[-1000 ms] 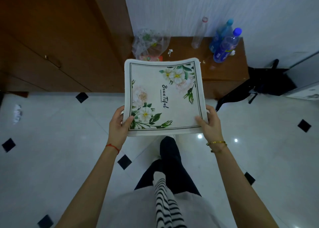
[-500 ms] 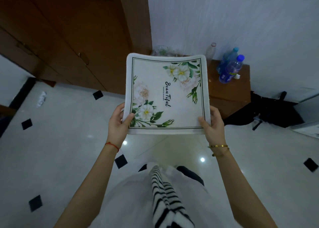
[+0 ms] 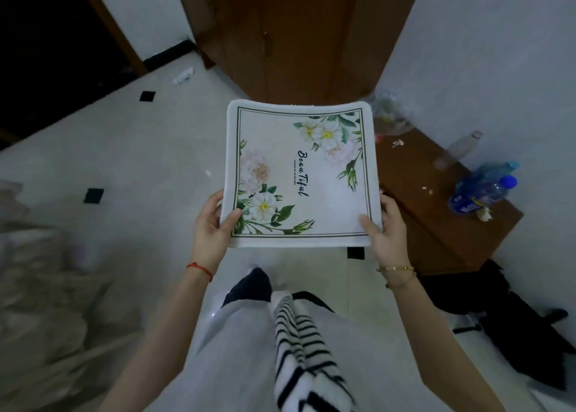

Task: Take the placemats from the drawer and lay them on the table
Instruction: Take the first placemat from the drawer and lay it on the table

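A person is holding a square white placemat (image 3: 300, 175) out in front of the body, flat and face up, above the tiled floor (image 3: 140, 150). The left hand (image 3: 212, 227) is grasping the mat's near left corner, thumb lying on the printed face beside the lower flower spray, fingers curled under the edge; its grip is clenched on the mat. The right hand (image 3: 385, 229) is pinching the near right corner in the same way, thumb on top, fingers beneath, so that grip too is closed on the mat. Whether more than one mat is lying in the stack is not clear. The mat is showing a thin dark border, white flowers with green leaves at two opposite corners, and the script word "Beautiful" running down its middle. A red string (image 3: 199, 270) is circling the left wrist and gold bracelets (image 3: 397, 271) the right. To the right, a low wooden tabletop (image 3: 417, 175) is standing against the white wall, carrying blue plastic bottles (image 3: 481, 193) near its right edge, a clear bottle (image 3: 459, 148) toward its far edge and a crumpled clear bag (image 3: 389, 115) at its far left corner. A black bag (image 3: 514, 318) is lying on the floor beside it.
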The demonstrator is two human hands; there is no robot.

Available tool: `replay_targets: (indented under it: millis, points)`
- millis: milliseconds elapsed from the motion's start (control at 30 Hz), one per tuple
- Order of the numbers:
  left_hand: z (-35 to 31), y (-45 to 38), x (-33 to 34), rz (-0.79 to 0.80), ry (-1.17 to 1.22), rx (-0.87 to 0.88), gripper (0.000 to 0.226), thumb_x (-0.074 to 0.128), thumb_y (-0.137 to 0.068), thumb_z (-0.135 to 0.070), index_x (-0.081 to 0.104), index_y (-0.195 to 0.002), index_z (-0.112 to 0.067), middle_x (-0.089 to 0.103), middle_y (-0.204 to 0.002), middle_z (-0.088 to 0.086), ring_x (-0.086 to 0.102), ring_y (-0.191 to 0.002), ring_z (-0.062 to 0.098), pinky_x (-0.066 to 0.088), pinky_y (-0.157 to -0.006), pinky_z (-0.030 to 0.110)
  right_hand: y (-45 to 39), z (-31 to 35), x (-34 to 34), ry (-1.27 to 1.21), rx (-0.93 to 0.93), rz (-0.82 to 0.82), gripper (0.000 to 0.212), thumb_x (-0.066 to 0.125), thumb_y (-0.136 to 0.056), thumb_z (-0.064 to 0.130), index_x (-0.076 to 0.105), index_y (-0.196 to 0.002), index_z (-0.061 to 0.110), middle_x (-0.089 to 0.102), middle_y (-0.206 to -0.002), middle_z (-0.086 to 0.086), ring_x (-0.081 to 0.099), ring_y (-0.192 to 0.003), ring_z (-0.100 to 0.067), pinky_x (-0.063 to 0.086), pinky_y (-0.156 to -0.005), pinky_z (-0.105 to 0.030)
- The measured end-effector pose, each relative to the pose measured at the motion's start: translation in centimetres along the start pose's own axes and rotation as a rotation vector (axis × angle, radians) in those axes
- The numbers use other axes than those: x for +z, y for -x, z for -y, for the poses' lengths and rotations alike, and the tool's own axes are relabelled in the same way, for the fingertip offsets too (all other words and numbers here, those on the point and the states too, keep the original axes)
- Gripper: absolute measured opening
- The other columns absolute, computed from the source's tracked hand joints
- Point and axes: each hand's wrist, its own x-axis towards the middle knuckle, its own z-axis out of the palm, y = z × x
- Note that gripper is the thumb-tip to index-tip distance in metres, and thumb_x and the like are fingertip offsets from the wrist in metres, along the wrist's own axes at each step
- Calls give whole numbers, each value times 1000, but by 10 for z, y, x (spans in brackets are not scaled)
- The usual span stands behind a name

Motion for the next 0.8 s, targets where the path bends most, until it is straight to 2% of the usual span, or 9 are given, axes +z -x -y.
replay_targets:
  millis: [67, 167, 233, 300, 400, 467, 567, 733, 800]
  points:
    - [6, 28, -14, -92, 4, -9, 33, 60, -92, -3, 55, -121, -18, 70, -104, -9, 69, -91, 7, 56, -73, 19, 4, 1, 11, 13, -3, 82, 43, 59, -85, -8, 51, -118, 19, 61, -120, -14, 60, -109, -22, 48, -95, -32]
    - [16, 70, -37, -228, 39, -21, 35, 60, -92, -3, 55, -123, -17, 69, -106, -5, 69, -92, 8, 56, -75, 20, 12, 5, 33, 44, -13, 211, 40, 57, -85, -11, 49, -118, 11, 62, -113, -6, 62, -100, -3, 49, -88, -21]
    - [23, 98, -52, -326, 61, -30, 35, 61, -91, -3, 56, -122, -19, 69, -108, -4, 68, -96, 12, 57, -78, 23, 19, 6, 50, 57, -27, 296, 40, 57, -85, -13, 48, -119, 7, 61, -110, 3, 62, -95, 3, 49, -85, -18]
    - [32, 126, -67, -422, 75, -39, 35, 62, -90, -4, 57, -122, -18, 69, -109, -2, 68, -99, 15, 57, -83, 27, 28, 5, 67, 78, -24, 381, 40, 58, -85, -11, 49, -119, 9, 63, -111, 2, 63, -96, -1, 50, -88, -21]
    - [47, 174, -90, -563, 87, -52, 37, 62, -90, -4, 55, -126, -11, 68, -115, 6, 66, -105, 22, 56, -90, 36, 46, 4, 96, 81, -30, 522, 41, 59, -84, -10, 49, -118, 11, 63, -116, -13, 61, -103, -17, 49, -92, -26]
    - [57, 208, -105, -660, 96, -51, 39, 63, -90, -5, 54, -128, -9, 68, -117, 9, 65, -108, 25, 55, -91, 37, 64, 4, 117, 93, -48, 616, 41, 59, -85, -9, 50, -118, 12, 61, -119, -15, 60, -106, -19, 48, -94, -27]
    - [66, 264, -124, -782, 108, -34, 37, 62, -91, -5, 55, -127, -11, 69, -113, 2, 66, -104, 19, 56, -85, 27, 99, 5, 146, 114, -84, 761, 40, 59, -86, -7, 52, -117, 16, 63, -119, -12, 61, -107, -19, 47, -95, -29]
    - [86, 371, -155, -992, 169, -35, 36, 61, -91, -2, 55, -125, -11, 69, -108, -1, 67, -93, 9, 56, -80, 22, 184, 4, 195, 135, -130, 953, 39, 59, -85, -8, 52, -119, 10, 64, -117, -10, 62, -102, -9, 47, -89, -19]
    - [97, 419, -168, -1063, 180, -55, 36, 61, -91, -4, 55, -126, -12, 69, -106, -3, 67, -93, 10, 56, -78, 21, 227, -1, 211, 134, -127, 1024, 40, 59, -85, -9, 51, -120, 8, 63, -117, -12, 62, -102, -9, 48, -90, -21]
